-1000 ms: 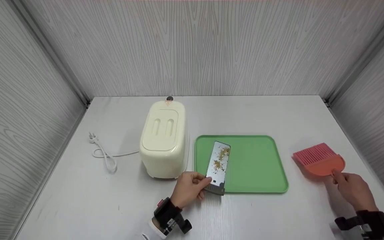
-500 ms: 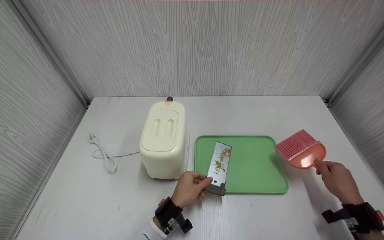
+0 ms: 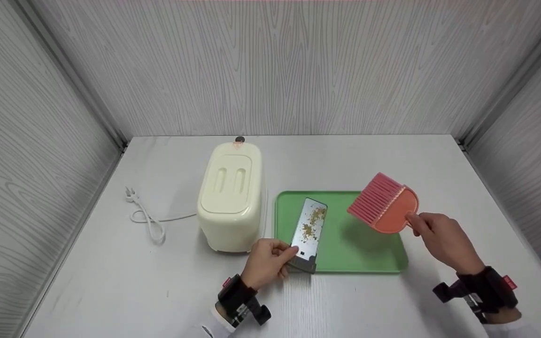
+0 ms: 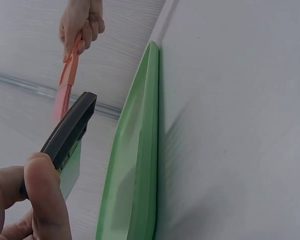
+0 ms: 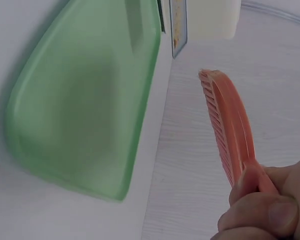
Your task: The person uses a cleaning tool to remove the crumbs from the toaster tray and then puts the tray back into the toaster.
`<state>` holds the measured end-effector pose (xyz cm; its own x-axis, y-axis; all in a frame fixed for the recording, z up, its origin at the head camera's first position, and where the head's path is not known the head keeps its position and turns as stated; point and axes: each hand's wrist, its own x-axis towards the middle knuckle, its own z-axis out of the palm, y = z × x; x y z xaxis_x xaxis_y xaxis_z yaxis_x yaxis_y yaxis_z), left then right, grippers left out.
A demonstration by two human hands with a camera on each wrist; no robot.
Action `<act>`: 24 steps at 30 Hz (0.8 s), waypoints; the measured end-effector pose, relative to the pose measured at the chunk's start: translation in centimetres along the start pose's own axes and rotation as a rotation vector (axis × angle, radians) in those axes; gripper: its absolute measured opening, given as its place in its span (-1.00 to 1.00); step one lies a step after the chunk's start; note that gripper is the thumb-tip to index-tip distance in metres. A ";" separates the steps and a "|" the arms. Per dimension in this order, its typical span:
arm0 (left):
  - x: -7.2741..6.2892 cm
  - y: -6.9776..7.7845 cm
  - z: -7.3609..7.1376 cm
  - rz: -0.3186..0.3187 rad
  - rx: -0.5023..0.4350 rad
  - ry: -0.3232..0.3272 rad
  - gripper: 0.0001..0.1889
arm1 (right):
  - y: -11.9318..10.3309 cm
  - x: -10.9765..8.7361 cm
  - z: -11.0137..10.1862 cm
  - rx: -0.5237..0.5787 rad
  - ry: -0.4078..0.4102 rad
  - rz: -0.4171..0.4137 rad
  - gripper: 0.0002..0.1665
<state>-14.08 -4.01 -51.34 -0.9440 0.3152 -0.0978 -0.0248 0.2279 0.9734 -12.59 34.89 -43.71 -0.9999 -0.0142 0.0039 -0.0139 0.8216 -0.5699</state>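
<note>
My left hand (image 3: 266, 264) pinches the dark end of a toaster crumb tray (image 3: 309, 230), a long narrow metal plate with golden-brown crumbs (image 3: 312, 223) on it. The plate is held above the left part of a green tray (image 3: 345, 263). With my right hand (image 3: 445, 237) I grip the short handle of an orange brush (image 3: 396, 211) with pink bristles. It hovers over the tray's right half, bristles pointing left and apart from the metal plate. In the right wrist view the brush (image 5: 235, 125) shows edge-on.
A cream toaster (image 3: 230, 197) with a lid on top stands left of the green tray. Its white cord and plug (image 3: 146, 213) lie on the table farther left. Wood-grain panels (image 3: 270, 70) enclose the back and sides.
My right hand has carried the brush leftward and slightly up, from beside the green tray to over it. The left hand and the crumb tray have barely moved.
</note>
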 end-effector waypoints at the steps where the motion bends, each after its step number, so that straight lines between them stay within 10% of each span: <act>1: 0.0 0.0 0.0 0.005 0.003 -0.001 -0.78 | -0.4 0.1 0.1 0.002 -0.008 -0.016 -0.37; 24: 0.2 0.2 -0.2 0.031 -0.009 -0.015 -0.76 | -7.5 1.5 4.0 -0.011 -0.125 -0.261 -0.42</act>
<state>-14.30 -4.11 -51.17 -0.9393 0.3358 -0.0708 0.0014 0.2099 0.9777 -14.01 26.46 -42.70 -0.9541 -0.2956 0.0477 -0.2715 0.7869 -0.5541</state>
